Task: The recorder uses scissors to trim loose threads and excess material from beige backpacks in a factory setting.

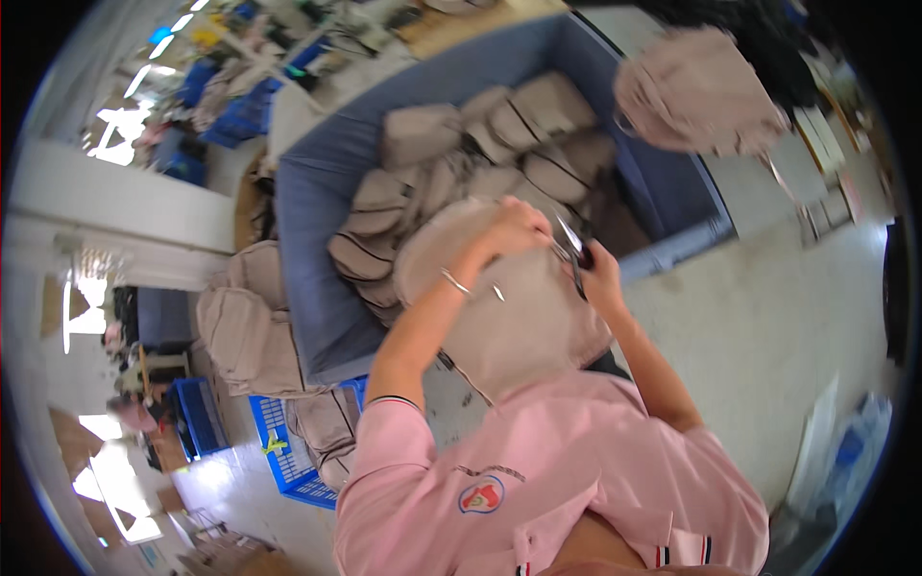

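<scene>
A beige backpack (523,317) lies in front of me, its far end over the near side of a large blue-grey bin. My left hand (519,227) is closed on the bag's upper part, fingers bunched at its edge. Close to its right, my right hand (601,276) grips a pair of scissors (570,234) by dark handles. The metal blades point up and away, near the left fingers. Whether the blades touch a thread or the fabric is too small to tell.
The blue-grey bin (322,206) holds several beige bags (423,134). Another beige backpack (701,91) sits beyond its right corner. More bags (245,326) are piled at the left, above a blue plastic crate (274,437). Clear plastic wrapping (850,451) lies at the lower right.
</scene>
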Motion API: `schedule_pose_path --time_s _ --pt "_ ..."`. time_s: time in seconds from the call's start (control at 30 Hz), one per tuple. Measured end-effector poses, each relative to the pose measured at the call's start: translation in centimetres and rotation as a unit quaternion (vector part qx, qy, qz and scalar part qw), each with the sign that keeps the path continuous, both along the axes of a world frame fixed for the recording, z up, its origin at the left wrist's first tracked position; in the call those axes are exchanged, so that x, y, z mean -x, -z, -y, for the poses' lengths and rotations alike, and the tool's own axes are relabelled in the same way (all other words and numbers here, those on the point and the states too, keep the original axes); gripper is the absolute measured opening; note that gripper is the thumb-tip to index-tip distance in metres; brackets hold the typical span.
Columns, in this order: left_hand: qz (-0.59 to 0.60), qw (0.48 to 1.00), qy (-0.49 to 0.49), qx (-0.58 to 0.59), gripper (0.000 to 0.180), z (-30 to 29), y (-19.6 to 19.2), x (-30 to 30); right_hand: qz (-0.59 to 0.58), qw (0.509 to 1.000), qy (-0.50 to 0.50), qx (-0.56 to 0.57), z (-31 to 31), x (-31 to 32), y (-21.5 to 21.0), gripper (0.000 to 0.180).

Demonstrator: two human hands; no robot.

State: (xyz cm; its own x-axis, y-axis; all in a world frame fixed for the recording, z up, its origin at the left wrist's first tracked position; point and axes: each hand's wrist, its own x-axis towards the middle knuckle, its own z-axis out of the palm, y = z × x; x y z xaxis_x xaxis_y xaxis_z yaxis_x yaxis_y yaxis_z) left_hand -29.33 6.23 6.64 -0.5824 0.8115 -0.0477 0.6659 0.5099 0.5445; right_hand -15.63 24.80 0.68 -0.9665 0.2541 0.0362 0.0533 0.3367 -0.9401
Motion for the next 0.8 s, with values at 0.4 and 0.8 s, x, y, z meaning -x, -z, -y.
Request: schedule_pose_path --time_s 0.4,0.8 --pt "0.081 0.996 0.034 0.007 0.017 -1.5 -1.3 -3.6 0.152 0.904 -0.095 0.388 -1.9 -1.3 -1.9 0.023" --pt "0.038 0.997 0.066 0.010 0.018 -1.4 -0.4 -1.7 0.136 0.952 0.007 0.274 -3.8 -3.9 -0.8 0.028"
